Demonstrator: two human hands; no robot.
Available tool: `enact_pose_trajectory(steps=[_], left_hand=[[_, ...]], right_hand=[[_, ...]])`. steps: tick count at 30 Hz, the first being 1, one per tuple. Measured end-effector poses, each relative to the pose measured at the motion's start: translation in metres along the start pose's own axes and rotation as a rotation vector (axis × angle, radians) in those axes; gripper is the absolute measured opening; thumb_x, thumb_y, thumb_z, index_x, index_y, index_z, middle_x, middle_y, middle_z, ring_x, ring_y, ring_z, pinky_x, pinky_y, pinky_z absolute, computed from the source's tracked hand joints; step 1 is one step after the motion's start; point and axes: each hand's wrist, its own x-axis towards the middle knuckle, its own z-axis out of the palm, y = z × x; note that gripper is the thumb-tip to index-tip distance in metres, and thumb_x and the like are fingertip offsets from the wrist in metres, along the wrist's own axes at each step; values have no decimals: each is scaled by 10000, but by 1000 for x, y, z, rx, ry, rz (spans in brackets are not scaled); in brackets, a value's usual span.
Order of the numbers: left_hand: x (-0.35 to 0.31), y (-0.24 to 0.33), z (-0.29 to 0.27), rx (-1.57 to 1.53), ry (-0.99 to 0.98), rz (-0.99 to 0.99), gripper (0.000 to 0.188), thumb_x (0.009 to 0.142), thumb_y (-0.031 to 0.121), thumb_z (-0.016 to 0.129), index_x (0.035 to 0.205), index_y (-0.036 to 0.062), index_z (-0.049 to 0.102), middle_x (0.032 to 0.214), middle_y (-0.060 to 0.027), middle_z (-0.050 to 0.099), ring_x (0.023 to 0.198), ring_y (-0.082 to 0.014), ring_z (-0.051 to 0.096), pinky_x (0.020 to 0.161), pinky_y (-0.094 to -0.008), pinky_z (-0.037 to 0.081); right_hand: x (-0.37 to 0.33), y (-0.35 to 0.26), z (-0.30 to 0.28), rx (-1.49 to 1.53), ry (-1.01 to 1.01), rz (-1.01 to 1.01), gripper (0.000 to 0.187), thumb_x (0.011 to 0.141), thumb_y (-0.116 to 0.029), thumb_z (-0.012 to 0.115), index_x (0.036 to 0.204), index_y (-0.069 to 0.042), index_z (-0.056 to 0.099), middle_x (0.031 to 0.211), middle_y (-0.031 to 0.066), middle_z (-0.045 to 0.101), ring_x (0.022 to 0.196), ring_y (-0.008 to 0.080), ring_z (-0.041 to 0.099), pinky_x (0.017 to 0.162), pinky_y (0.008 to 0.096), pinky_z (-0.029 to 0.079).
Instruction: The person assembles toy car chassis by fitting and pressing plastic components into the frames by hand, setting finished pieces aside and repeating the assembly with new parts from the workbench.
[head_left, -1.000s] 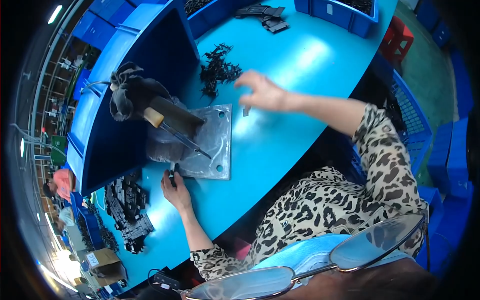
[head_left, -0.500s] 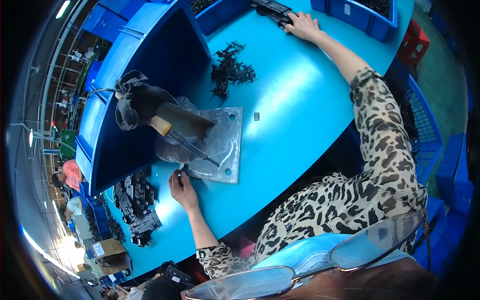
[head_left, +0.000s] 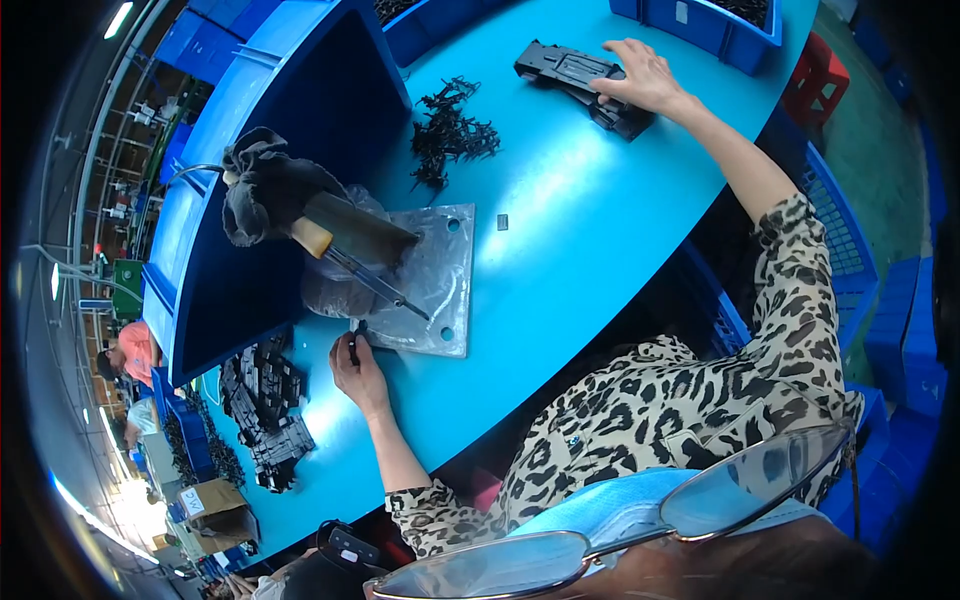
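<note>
My left hand [head_left: 360, 378] rests on the bench beside the grey metal base plate [head_left: 455, 290], fingers closed in a pinch on a small black piece [head_left: 353, 346] that they mostly hide. Farther off to the right, my right hand [head_left: 650, 82] is at the near end of a long black plastic part [head_left: 565, 68], its thumb on the part and its fingers along the far edge. From the wrapped stand over the plate, a tool with a yellow handle [head_left: 312, 237] and a thin metal shaft slants down. A small dark chip-like piece [head_left: 503, 222] lies right of the plate.
A pile of thin black pieces [head_left: 450, 130] lies beyond the plate. A large blue bin [head_left: 270, 80] stands tipped behind the stand. Stacked black parts [head_left: 265, 400] sit at the left. A blue crate [head_left: 700, 30] is at the far right, above a red stool [head_left: 815, 80].
My right hand has drawn the long black part nearer and to the right across the bench. My left hand keeps its place and pinch; the view has shifted slightly.
</note>
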Motion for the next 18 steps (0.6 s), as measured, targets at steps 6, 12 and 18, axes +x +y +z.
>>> enact_pose_trajectory(steps=[6, 12, 18], left_hand=[[0, 0, 1, -36, 0, -26, 282, 807, 211, 535, 992, 4, 584, 965, -133, 557, 834, -263, 537, 745, -320, 415], [0, 1, -1, -111, 65, -85, 268, 801, 201, 559, 979, 5, 598, 926, -91, 560, 735, -157, 515, 676, -256, 412], [-36, 40, -20, -299, -313, -112, 161, 820, 145, 574, 802, -6, 625, 604, -50, 565, 550, -96, 479, 498, -246, 397]], right_hand=[[13, -4, 10, -126, -109, -83, 600, 687, -519, 583, 1057, -49, 535, 960, 155, 572, 916, 288, 553, 727, 399, 460], [-18, -29, -20, 36, 112, -124, 638, 695, -395, 640, 1183, -31, 452, 888, 126, 568, 905, 252, 534, 747, 346, 443], [-98, -100, -80, 883, -688, 55, 611, 702, -208, 678, 1159, 95, 410, 735, 87, 614, 670, 114, 608, 695, 229, 452]])
